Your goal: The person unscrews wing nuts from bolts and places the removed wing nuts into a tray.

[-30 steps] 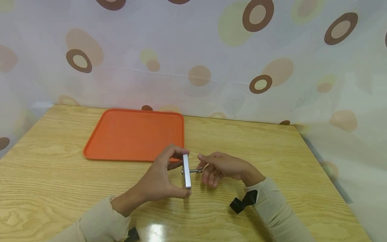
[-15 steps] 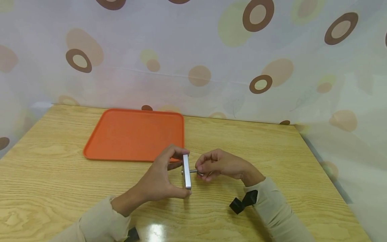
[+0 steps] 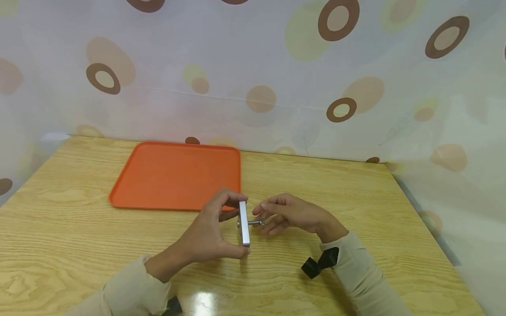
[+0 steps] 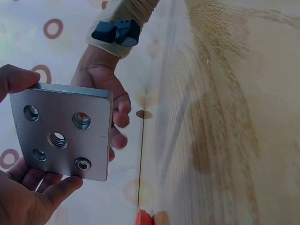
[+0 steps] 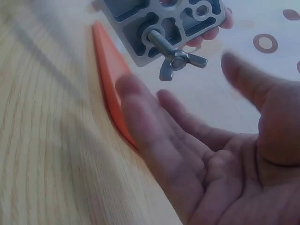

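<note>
My left hand (image 3: 207, 235) grips a square metal plate (image 4: 56, 104) by its edges, upright above the table, thumb at one edge and fingers at the other. The left wrist view shows its flat face with several holes, and a round bolt head (image 4: 83, 163) with a socket sits in the corner one. On the ribbed back, seen in the right wrist view, the bolt's threaded shank (image 5: 161, 43) sticks out with a wing nut (image 5: 178, 61) near its end. Beside this wing nut my right hand (image 3: 296, 215) has its thumb and fingers spread, apart from it.
An orange-red tray (image 3: 174, 175) lies on the wooden table (image 3: 336, 188), behind and left of my hands. Patterned cloth (image 3: 261, 57) hangs behind the table and at its sides. Black devices (image 3: 320, 263) are strapped at my wrists.
Half a second ago my right fingers pinched the wing nut; now they have come off it and spread. The wing nut's wings stand at another angle. My left hand and the plate have stayed put.
</note>
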